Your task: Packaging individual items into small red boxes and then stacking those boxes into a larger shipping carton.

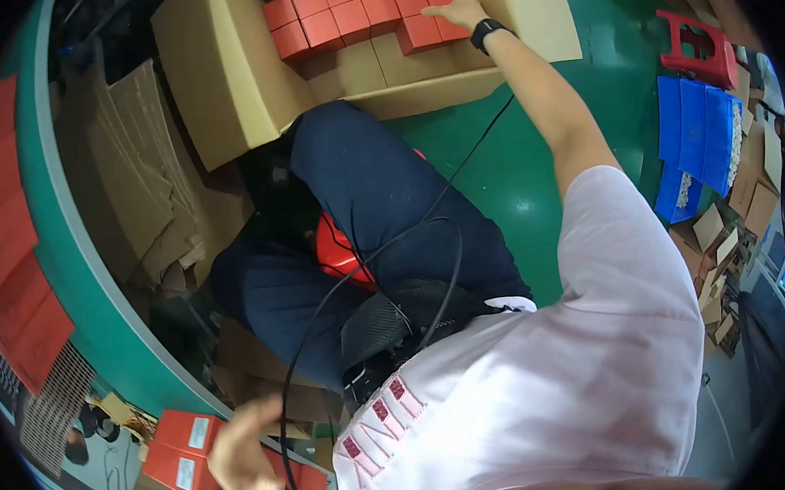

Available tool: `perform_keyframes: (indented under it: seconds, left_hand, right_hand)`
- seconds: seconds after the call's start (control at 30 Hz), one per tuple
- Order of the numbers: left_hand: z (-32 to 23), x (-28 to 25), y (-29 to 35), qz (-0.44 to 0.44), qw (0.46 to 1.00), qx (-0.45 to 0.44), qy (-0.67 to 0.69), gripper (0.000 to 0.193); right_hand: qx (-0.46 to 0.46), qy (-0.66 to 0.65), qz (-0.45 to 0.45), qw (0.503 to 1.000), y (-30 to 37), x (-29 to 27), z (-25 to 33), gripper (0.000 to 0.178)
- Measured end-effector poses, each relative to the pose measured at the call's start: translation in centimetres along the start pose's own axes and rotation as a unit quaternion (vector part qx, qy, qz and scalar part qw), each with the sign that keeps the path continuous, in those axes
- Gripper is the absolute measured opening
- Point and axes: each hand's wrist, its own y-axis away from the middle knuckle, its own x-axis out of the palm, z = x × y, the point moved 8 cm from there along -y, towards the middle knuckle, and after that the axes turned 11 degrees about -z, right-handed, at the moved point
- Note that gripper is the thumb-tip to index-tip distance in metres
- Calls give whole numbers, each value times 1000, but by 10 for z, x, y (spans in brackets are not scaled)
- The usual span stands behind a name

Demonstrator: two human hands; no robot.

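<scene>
In the open cardboard carton (337,73) ahead of me, several small red boxes (351,18) stand packed side by side in rows. My right hand (461,12) reaches to the carton's right part, its index finger stretched out over the top of a red box there; the other fingers are partly hidden. It does not visibly grip a box. Down at the lower left, my left hand (246,456) is somewhat blurred, thumb and fingers apart, with nothing seen in it. Beside it are several red boxes with white labels (183,451), stacked near the bench.
A green bench edge (108,298) curves along my left, with red sheets or boxes (16,259) on it. Flattened cardboard (136,162) lies beneath. On the right are blue bins (698,127) and a red stool (699,46). A black cable (324,294) crosses my lap.
</scene>
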Motion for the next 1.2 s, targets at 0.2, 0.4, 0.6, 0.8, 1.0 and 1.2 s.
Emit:
perform_keyframes:
  seconds: [0.2,0.4,0.6,0.8,1.0,1.2]
  left_hand:
    - [29,93,-235,77,993,-47,79,63]
    - [65,163,-381,138,987,-62,49,50]
    - [129,228,-440,265,954,-141,-20,55]
    - [171,250,-450,237,950,-197,-37,55]
    - [193,267,-442,252,946,-205,-19,55]
    - [202,260,-444,226,949,-218,5,62]
  right_hand:
    - [164,-39,30,985,-39,82,-54,109]
    - [264,78,-52,960,-20,90,-59,130]
    - [219,133,-37,966,-26,90,-73,135]
    - [199,45,-60,977,-20,97,-80,126]
    - [151,172,-54,972,-10,98,-76,123]
    - [213,217,-31,952,1,111,-31,143]
